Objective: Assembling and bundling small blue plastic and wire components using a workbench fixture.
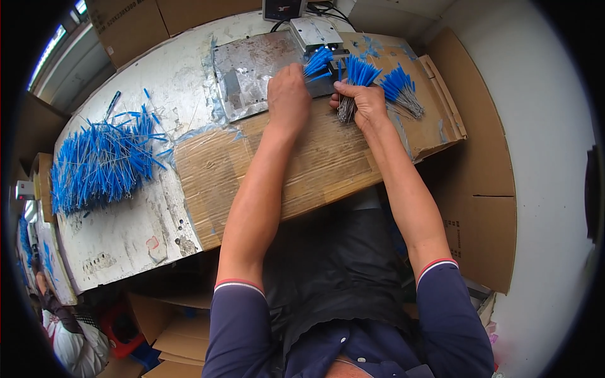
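My left hand is closed in a fist at the near right part of the metal plate, with a small bunch of thin wire brushes with blue heads poking out beyond the fingers toward the machine. To its right, my right hand is wrapped round a thicker bundle of wire brushes, blue heads pointing away and looped wire ends toward me. Another bundle of brushes lies on the cardboard just right of this hand. My fingers hide the wire ends of the left bunch.
A large heap of blue brushes covers the left of the worn white table. A boxy metal machine stands behind the metal plate. Flattened cardboard lines the near edge. At the far left, another person is partly visible.
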Demonstrator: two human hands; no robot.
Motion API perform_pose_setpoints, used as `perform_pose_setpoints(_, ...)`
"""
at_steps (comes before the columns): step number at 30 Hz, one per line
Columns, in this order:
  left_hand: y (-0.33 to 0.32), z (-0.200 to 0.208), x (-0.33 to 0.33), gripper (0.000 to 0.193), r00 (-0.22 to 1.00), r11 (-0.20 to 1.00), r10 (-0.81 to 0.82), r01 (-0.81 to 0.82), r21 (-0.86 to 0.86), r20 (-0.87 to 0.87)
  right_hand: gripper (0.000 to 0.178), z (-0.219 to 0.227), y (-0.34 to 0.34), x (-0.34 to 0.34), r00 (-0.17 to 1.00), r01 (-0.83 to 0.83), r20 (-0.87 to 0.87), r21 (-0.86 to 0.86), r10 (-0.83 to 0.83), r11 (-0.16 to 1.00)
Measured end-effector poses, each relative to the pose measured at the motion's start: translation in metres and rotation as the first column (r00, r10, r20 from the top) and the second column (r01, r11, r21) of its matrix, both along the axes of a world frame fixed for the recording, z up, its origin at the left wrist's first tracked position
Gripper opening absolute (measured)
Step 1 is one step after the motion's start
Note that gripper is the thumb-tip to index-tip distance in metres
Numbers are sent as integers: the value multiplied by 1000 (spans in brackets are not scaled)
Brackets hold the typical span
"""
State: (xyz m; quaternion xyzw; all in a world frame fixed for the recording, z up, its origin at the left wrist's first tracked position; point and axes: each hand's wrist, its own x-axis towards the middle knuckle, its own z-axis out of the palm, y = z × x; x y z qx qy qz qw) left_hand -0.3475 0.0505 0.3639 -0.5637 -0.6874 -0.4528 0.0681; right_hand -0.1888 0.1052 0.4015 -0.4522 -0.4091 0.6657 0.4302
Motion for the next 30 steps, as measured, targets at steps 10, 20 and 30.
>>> perform_pose_setpoints(10,-1,-2,0,16,988,993,108,-113,-36,-114,17,1,-5,-3,1000,-3,-9,43,3,999)
perform_pose_setpoints(20,1,-4,-5,8,969,973,212,-221,68,128,19,2,9,-28,963,82,249,104,-106,991)
perform_pose_setpoints(30,-2,1,-3,9,970,968,220,-230,98,105,17,2,13,-33,962,87,251,93,-108,992)
